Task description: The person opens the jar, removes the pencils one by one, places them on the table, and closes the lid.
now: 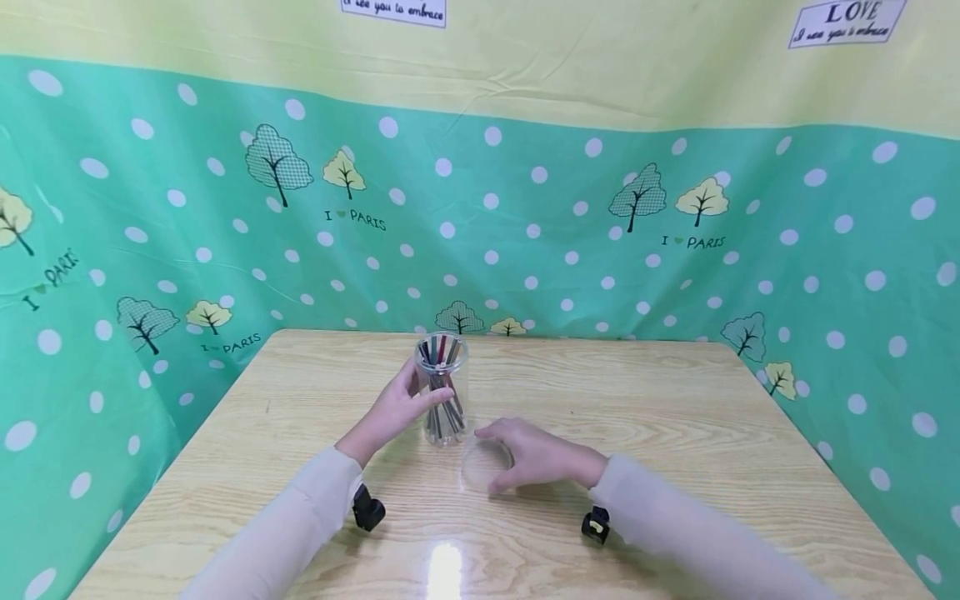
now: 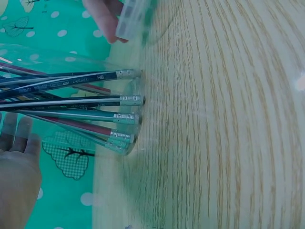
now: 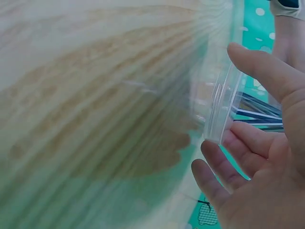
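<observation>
A clear plastic jar (image 1: 462, 392) stands upright on the table, its top uncovered. Inside it several pencils (image 1: 447, 412) lean together; the left wrist view shows their metal-banded eraser ends at the jar's bottom. My left hand (image 1: 393, 410) holds the jar from the left side, thumb across the front and the other fingers partly hidden behind it. To the right and nearer me, my right hand (image 1: 542, 457) grips a round clear lid (image 1: 483, 468) by its rim, thumb on one side and fingers on the other. Whether the lid (image 3: 221, 105) touches the table cannot be told.
The wood-grain table (image 1: 645, 400) extends around both hands. A green and yellow printed curtain (image 1: 525, 200) hangs behind it and along both sides. Black wrist cameras sit under the left cuff (image 1: 367, 508) and the right cuff (image 1: 596, 525).
</observation>
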Available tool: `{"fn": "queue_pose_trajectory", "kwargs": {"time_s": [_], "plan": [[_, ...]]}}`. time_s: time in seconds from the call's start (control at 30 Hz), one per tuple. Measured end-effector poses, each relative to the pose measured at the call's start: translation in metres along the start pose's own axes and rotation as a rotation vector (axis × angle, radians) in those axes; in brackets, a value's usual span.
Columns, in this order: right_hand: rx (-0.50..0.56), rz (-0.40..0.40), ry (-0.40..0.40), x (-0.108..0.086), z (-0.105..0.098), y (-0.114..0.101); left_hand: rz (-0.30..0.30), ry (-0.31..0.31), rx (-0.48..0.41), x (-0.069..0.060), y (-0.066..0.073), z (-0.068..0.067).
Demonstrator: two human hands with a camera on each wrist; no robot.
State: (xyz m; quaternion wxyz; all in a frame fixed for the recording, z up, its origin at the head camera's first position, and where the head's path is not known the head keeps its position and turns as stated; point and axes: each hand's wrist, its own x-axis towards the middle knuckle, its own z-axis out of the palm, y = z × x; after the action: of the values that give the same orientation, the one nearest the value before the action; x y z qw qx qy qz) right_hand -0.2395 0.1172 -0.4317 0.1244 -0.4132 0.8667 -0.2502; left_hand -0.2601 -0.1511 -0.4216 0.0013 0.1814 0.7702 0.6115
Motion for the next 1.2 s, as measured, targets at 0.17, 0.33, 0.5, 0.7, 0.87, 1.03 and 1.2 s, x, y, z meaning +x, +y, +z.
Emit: {"fn": "queue_pose_trajectory", "kwargs": {"time_s": [0.17, 0.33, 0.5, 0.7, 0.87, 1.03, 1.2], "plan": [[-0.027, 0.01, 0.001, 0.001, 0.006, 0.001, 0.0, 0.002, 0.012, -0.001, 0.0, 0.0], [-0.045, 0.019, 0.012, 0.002, 0.009, 0.002, 0.002, 0.002, 0.015, -0.001, 0.001, 0.0], [-0.061, 0.028, 0.01, 0.002, 0.01, 0.002, 0.006, 0.0, 0.009, -0.001, 0.001, 0.0], [-0.067, 0.047, 0.012, 0.002, 0.011, 0.0, 0.016, -0.005, 0.006, -0.001, 0.0, 0.0], [-0.045, 0.057, 0.008, 0.001, 0.008, -0.002, 0.006, -0.003, 0.012, -0.001, 0.001, 0.0], [0.022, 0.074, 0.009, 0.0, 0.003, -0.002, -0.004, -0.001, 0.005, -0.001, 0.002, 0.0], [0.078, 0.076, 0.043, -0.002, -0.006, -0.006, 0.002, -0.001, -0.009, -0.001, 0.0, 0.0]]}}
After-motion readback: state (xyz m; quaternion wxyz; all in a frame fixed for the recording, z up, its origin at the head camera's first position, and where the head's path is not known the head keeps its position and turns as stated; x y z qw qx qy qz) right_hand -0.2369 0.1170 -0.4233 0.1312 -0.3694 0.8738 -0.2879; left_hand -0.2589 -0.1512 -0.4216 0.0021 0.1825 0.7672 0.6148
